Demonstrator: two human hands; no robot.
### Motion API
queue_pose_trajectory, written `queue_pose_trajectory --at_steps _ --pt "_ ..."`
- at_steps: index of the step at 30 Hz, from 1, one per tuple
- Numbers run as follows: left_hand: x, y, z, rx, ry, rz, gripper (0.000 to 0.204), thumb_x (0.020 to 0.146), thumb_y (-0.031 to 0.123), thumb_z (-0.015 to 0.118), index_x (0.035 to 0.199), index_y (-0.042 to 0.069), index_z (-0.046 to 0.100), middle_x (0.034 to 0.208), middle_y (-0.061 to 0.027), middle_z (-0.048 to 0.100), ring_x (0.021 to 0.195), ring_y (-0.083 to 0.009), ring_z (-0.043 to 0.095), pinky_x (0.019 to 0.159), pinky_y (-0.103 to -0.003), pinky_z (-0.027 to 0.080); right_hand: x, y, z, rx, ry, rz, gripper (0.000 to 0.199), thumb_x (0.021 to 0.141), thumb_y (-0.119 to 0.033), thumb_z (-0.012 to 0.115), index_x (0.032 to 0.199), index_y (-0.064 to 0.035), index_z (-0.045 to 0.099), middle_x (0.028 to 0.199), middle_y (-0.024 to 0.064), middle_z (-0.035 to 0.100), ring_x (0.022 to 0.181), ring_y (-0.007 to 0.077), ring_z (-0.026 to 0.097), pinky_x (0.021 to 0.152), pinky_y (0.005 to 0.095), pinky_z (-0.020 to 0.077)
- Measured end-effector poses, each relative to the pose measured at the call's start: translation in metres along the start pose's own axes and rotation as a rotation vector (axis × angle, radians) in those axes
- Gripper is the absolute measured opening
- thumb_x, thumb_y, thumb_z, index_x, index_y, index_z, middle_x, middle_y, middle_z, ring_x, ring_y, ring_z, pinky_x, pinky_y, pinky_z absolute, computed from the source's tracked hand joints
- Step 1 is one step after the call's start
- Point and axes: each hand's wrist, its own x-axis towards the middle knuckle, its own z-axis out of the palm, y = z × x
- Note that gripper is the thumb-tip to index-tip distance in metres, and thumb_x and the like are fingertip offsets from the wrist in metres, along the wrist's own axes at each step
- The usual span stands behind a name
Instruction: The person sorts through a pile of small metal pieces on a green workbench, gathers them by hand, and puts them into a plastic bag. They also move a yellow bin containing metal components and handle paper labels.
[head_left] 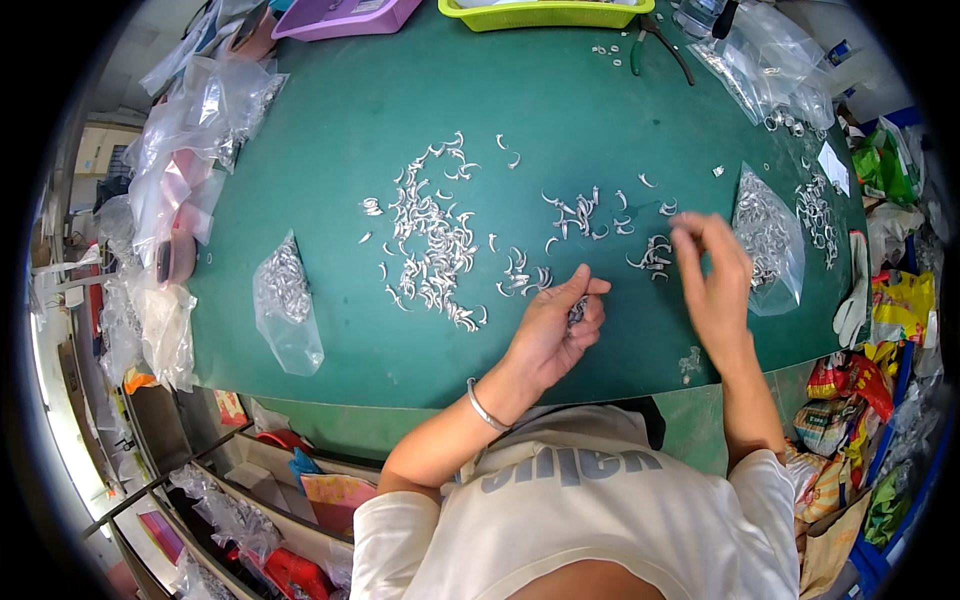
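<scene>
Your left hand lies palm up just above the dark green worktop, fingers curled round a small clutch of curved silver metal pieces held in the palm. Your right hand hovers over the worktop, blurred, fingertips drawn narrow as if pinching; whether it holds a piece you cannot tell from here. These pieces look light, stiff and slick, so they likely slide and tangle by their hooks: take each at the middle of its curve, between thumb and forefinger. Your left forearm, with a silver bangle at the wrist, comes in from below; the right forearm rises steeply. Small loose clusters lie under your right hand, a larger scattered heap further left. Beyond, clear plastic bags of the same pieces rest at either side
</scene>
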Motion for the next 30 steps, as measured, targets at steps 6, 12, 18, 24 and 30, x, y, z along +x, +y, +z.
queue_pose_trajectory --at_steps 6,12,18,24,30 --pt "0.0 0.022 0.012 0.968 0.285 0.421 0.025 0.094 0.022 0.057 0.1 -0.001 0.065 0.064 0.0064 0.049 0.054 -0.0025 0.037 0.045 -0.018 0.028 0.008 0.062 0.021 -0.456 0.046 -0.003 0.012 0.085 -0.002 0.057 0.095 0.0021 0.052 0.089 0.0171 0.054 0.081 0.033 0.059 0.063 0.0412 0.0473" --pt "0.026 0.045 0.009 1.781 0.473 0.97 0.017 0.076 0.008 0.072 0.09 0.003 0.064 0.055 -0.0111 0.052 0.048 -0.0259 0.051 0.045 -0.035 0.039 0.018 0.036 0.011 1.111 -0.129 0.485 0.008 0.092 -0.007 0.051 0.095 -0.001 0.055 0.093 0.0108 0.062 0.082 0.0222 0.061 0.067 0.0321 0.0497" --pt "0.034 0.044 0.01 1.834 0.515 0.99 0.016 0.077 0.009 0.071 0.088 0.002 0.064 0.057 -0.0128 0.055 0.052 -0.0307 0.056 0.048 -0.039 0.042 0.036 0.043 0.024 1.123 -0.345 0.481 0.008 0.087 -0.01 0.059 0.093 -0.0042 0.059 0.077 0.0049 0.056 0.072 0.0164 0.056 0.057 0.0284 0.0414" --pt "0.03 0.049 0.009 1.644 0.439 0.877 0.008 0.081 0.008 0.067 0.084 0.002 0.063 0.054 -0.0029 0.051 0.046 -0.0193 0.046 0.046 -0.032 0.039 0.051 0.032 0.064 -0.211 -0.184 -0.101 0.014 0.078 -0.008 0.066 0.092 -0.0068 0.063 0.077 0.0109 0.052 0.074 0.0302 0.057 0.064 0.0417 0.044" --pt "-0.007 0.067 0.001 0.309 -0.109 0.156 0.008 0.087 0.006 0.057 0.093 0.001 0.056 0.075 -0.0013 0.048 0.06 -0.0101 0.039 0.046 -0.021 0.033 0.045 0.027 0.033 -0.17 -0.37 -0.068 0.017 0.077 -0.009 0.067 0.093 -0.0075 0.062 0.079 0.0115 0.053 0.076 0.0324 0.057 0.067 0.0431 0.0453"
